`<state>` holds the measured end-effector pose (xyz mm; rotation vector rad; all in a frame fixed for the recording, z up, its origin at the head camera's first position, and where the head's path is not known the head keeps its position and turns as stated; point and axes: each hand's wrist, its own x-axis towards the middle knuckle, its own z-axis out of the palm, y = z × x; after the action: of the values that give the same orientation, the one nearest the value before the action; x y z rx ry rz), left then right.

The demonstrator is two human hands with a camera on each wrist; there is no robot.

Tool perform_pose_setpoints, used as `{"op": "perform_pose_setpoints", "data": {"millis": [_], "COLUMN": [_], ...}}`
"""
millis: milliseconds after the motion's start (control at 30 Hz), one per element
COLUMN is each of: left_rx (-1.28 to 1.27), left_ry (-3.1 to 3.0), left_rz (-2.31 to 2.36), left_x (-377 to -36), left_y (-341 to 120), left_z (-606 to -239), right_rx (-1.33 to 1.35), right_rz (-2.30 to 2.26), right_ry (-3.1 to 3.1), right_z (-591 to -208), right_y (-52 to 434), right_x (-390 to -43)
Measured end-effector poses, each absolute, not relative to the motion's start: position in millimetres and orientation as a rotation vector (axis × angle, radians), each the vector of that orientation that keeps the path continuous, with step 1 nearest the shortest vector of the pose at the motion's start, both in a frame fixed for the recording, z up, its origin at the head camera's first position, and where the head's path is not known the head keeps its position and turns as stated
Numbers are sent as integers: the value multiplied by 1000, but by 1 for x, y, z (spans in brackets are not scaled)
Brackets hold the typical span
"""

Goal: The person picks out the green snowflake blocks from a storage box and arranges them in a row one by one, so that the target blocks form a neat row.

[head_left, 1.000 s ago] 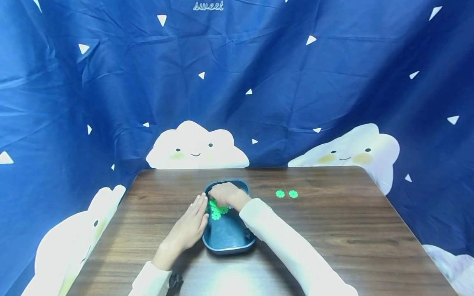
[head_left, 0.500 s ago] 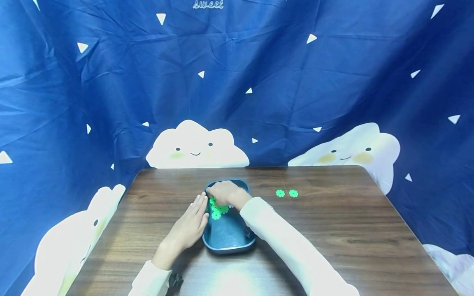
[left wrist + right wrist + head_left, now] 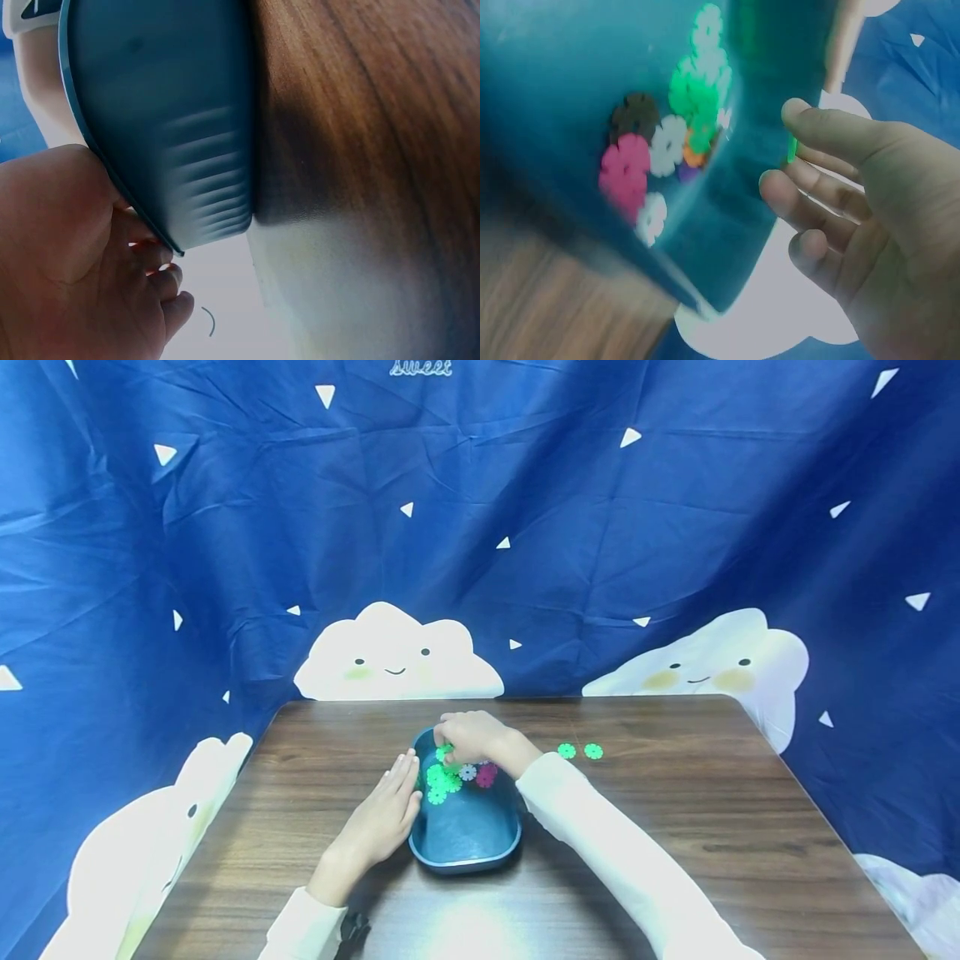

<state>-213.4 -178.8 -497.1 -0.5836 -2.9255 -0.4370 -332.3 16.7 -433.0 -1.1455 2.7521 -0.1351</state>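
Note:
A dark blue plastic bin point(image 3: 467, 835) stands on the table. Against its left rim rests my left hand point(image 3: 378, 814), fingers straight and together; the left wrist view shows this hand point(image 3: 82, 255) beside the bin's ribbed wall point(image 3: 187, 142). My right hand point(image 3: 471, 737) is over the bin's far end. Between its thumb and index finger it pinches a green flower-shaped disc point(image 3: 792, 148), seen edge-on in the right wrist view. Inside the bin lie several green flower discs point(image 3: 697, 90), with pink ones point(image 3: 625, 176), white ones point(image 3: 667, 145) and a brown one point(image 3: 635, 116).
Two green flower discs point(image 3: 580, 751) lie side by side on the wooden table point(image 3: 675, 827), right of the bin. A blue curtain point(image 3: 480, 485) with white clouds hangs behind the table. A dark object point(image 3: 355, 927) sits by the left sleeve.
My right hand has come up and right from the pile, now with a green flower disc in its fingers. Pink and white discs have come into sight. The left hand stays put.

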Motion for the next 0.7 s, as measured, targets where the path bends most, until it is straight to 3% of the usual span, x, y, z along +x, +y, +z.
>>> {"op": "perform_pose_setpoints", "data": {"millis": [700], "left_rx": [-569], "left_ry": [-2919], "left_rz": [-441], "left_x": [-215], "left_y": [-178], "left_z": [-500], "right_rx": [-1024], "right_rz": [-303], "right_ry": [2981], "right_z": [-399], "right_y": [133], "right_x": [-330]}}
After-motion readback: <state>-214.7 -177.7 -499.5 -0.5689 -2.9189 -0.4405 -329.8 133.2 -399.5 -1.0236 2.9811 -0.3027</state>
